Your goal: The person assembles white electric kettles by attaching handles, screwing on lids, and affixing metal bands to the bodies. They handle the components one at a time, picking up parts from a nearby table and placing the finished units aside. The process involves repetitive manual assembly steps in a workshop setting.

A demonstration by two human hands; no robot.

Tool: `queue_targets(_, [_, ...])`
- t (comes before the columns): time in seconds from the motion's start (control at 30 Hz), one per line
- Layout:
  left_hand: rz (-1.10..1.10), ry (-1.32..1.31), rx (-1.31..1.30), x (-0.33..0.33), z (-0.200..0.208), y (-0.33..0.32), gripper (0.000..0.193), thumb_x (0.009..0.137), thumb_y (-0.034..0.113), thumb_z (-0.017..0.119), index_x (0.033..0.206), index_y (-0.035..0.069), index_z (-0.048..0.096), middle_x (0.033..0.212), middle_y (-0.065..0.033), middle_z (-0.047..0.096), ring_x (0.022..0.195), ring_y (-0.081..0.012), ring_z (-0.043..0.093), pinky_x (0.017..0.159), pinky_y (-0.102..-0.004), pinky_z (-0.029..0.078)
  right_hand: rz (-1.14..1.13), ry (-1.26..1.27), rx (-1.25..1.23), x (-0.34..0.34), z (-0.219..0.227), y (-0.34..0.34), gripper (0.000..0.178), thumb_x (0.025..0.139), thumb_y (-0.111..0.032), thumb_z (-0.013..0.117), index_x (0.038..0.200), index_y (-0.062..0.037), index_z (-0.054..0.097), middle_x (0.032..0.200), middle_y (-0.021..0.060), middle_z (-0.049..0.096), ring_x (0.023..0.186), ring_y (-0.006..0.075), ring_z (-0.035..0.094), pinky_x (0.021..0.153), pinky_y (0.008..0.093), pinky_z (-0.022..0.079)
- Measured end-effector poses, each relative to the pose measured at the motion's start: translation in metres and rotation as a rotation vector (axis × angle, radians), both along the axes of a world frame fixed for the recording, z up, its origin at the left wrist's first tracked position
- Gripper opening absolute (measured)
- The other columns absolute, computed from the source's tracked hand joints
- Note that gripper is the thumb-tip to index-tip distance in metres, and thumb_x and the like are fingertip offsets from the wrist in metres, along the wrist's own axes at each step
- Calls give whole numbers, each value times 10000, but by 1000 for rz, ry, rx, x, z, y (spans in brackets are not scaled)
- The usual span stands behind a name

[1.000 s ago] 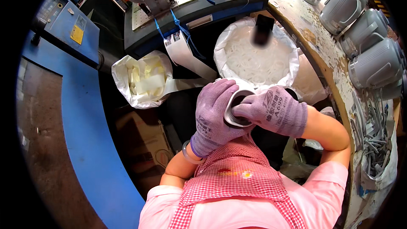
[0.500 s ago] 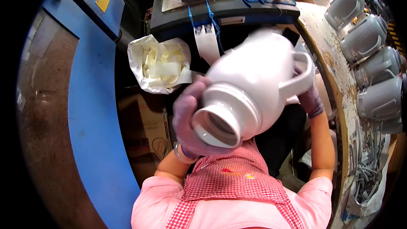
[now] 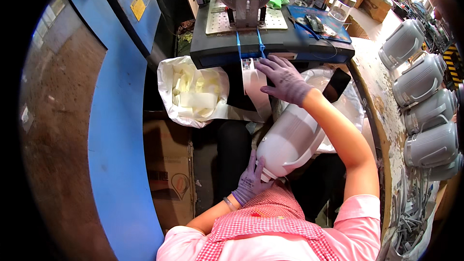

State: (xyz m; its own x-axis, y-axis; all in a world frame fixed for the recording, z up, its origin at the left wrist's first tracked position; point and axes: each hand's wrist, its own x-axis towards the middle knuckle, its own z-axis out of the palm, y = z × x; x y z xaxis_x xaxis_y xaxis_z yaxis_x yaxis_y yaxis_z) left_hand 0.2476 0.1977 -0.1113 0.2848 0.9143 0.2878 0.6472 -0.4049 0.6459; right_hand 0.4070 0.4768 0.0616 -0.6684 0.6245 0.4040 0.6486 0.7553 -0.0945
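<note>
A white plastic jug (image 3: 290, 140) lies tilted across my lap, its handle (image 3: 309, 153) toward the right. My left hand (image 3: 251, 179), in a thin purple glove, grips the jug's near end, with fingers against its side. My right hand (image 3: 285, 77), gloved alike, reaches over the jug to a white label strip (image 3: 255, 87) hanging from blue ties at the bench's front edge. Its fingers are stretched out, their tips at the strip's upper part; whether they pinch it I cannot tell.
A white bag (image 3: 166, 79) of pale paper strips is left of the label strip. A metal fixture (image 3: 246, 12) stands on the dark bench (image 3: 203, 48). Several grey jugs (image 3: 418, 79) line the worn right-hand table (image 3: 374, 87). A blue panel (image 3: 113, 150) borders the left.
The jug has been lowered to my lap, its open neck turned out of sight. My right hand has left the handle side and moved forward to the label strip; my left hand stays on the jug.
</note>
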Motion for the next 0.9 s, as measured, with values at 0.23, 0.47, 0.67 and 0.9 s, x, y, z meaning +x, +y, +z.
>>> queue_targets(0.23, [22, -116, -15, -8, -2, 6, 1074, 722, 389, 853, 1553, 47, 265, 1559, -385, 228, 1224, -531, 551, 875, -479, 580, 98, -364, 133, -10, -19, 8, 94, 806, -281, 689, 783, -190, 698, 921, 2, 684, 922, 246, 659, 1017, 435, 456])
queue_targets(0.47, [20, -147, -2, -7, -11, 7, 1065, 709, 364, 865, 1549, 59, 286, 1565, -371, 228, 1191, -517, 580, 866, -476, 583, 105, 137, -74, -38, 17, 34, 142, 858, -219, 726, 955, -117, 749, 968, 88, 715, 1035, 284, 641, 896, 392, 516])
queue_targets(0.67, [12, -143, 30, -10, -12, 11, 1060, 714, 364, 864, 1546, 62, 282, 1566, -367, 231, 1227, -520, 557, 866, -471, 586, 39, -162, -416, -53, 6, 91, 241, 912, -285, 667, 1106, -159, 734, 1031, 69, 716, 964, 306, 686, 849, 411, 550])
queue_targets(0.9, [30, -163, -64, -9, -5, 12, 1101, 703, 376, 871, 1544, 31, 249, 1523, -394, 283, 1249, -542, 528, 912, -495, 566, 110, -153, -54, -34, 22, -29, 124, 894, -241, 695, 972, -151, 729, 1062, 73, 689, 910, 291, 695, 833, 387, 562])
